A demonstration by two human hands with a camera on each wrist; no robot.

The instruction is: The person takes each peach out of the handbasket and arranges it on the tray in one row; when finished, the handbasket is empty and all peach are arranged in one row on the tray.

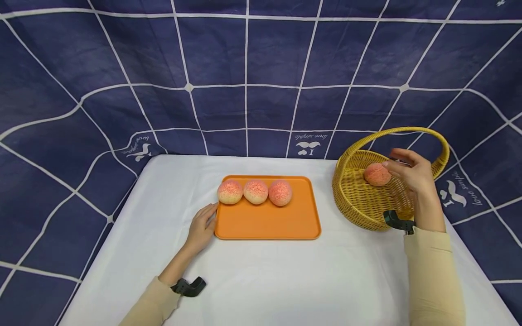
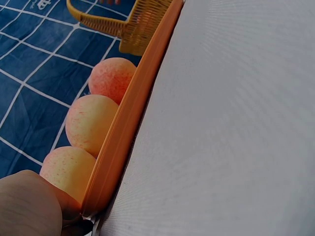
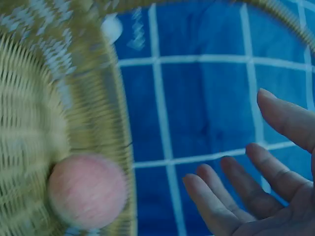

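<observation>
Three pink-and-cream peaches, the leftmost (image 1: pixel 230 192), the middle (image 1: pixel 255 192) and the right one (image 1: pixel 280 193), stand in a row along the far side of an orange tray (image 1: pixel 267 226). My left hand (image 1: pixel 201 228) touches the tray's left edge, its fingers fairly straight. A fourth peach (image 1: pixel 377 174) lies inside a yellow wicker basket (image 1: pixel 359 210) with a tall handle. Over the basket is my right hand (image 1: pixel 416 174); in the right wrist view its fingers (image 3: pixel 246 196) are spread, apart from the peach (image 3: pixel 88 191), and hold nothing.
A white cloth (image 1: pixel 310 280) covers the table. Behind it and at both sides hangs a dark blue curtain (image 1: pixel 269 108) with white grid lines. The basket's handle (image 1: pixel 397 130) arches above the basket near the table's right side.
</observation>
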